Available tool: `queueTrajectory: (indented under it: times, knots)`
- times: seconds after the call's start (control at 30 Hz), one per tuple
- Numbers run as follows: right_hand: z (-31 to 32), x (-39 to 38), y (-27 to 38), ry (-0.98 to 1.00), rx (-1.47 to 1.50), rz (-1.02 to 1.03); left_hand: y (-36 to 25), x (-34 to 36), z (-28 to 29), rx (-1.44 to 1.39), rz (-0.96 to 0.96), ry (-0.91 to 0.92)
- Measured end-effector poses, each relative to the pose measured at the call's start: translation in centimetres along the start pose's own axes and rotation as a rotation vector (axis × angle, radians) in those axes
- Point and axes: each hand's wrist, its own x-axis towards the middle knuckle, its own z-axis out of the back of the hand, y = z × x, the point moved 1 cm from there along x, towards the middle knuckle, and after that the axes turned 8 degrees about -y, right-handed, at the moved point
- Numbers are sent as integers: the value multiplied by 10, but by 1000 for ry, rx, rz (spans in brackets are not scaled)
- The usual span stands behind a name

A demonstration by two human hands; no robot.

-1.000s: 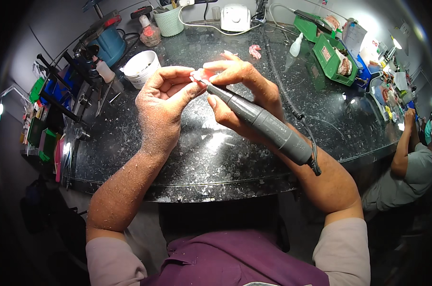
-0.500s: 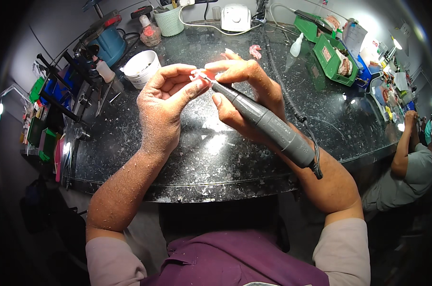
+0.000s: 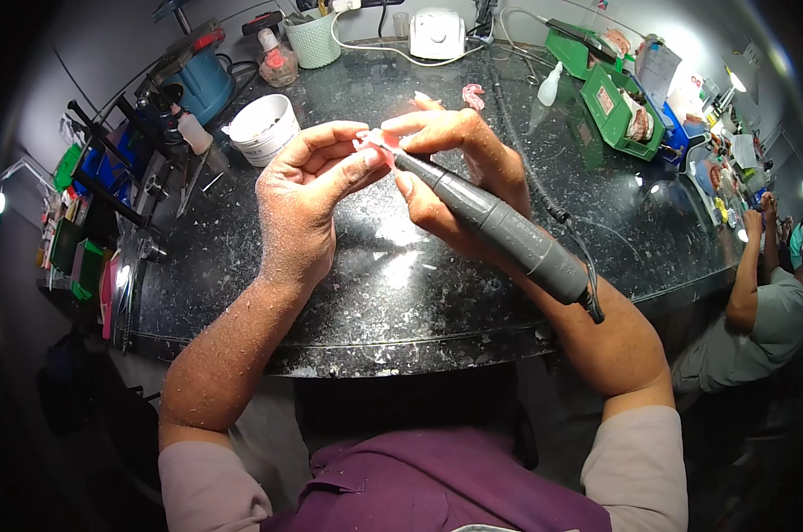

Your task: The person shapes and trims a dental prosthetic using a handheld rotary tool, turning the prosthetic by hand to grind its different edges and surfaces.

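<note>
My left hand (image 3: 302, 191), dusted with pale powder up the forearm, pinches a small pink denture piece (image 3: 363, 140) between thumb and fingertips. In my right hand (image 3: 483, 152) lies a dark grey rotary handpiece (image 3: 499, 232), gripped like a pen. Its narrow tip meets the denture piece between the two hands, and the fingertips partly hide the contact. The right index finger is stretched out close to the piece. From the handpiece's back end a black cord loops over my right forearm. Another pink denture piece (image 3: 474, 96) lies on the bench beyond my right hand.
Pale dust and chips speckle the black bench top (image 3: 401, 310). A white tub (image 3: 264, 133) stands beyond my left hand, near tools and a blue machine (image 3: 202, 84). Green bins (image 3: 621, 115) with dental models and a small dropper bottle (image 3: 550, 86) are at right. A co-worker's arm (image 3: 749, 284) shows far right.
The handpiece's back end has swung slightly right and away from me, with its cord. My left hand has barely shifted. At far right, the co-worker's hands have moved up.
</note>
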Motion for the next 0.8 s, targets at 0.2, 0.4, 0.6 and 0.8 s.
queueTrajectory:
  times: [0.2,0.4,0.6,0.8]
  knots:
    - [-1,0,0,12,26,8,1,0,2,42,-50,-15]
    - [-1,-1,-1,14,26,0,2,0,2,95,-79,-14]
    - [0,-1,1,27,-21,2,3,0,4,111,-131,-2]
    - [2,3,9,91,-61,-26,0,-1,2,195,-180,-4]
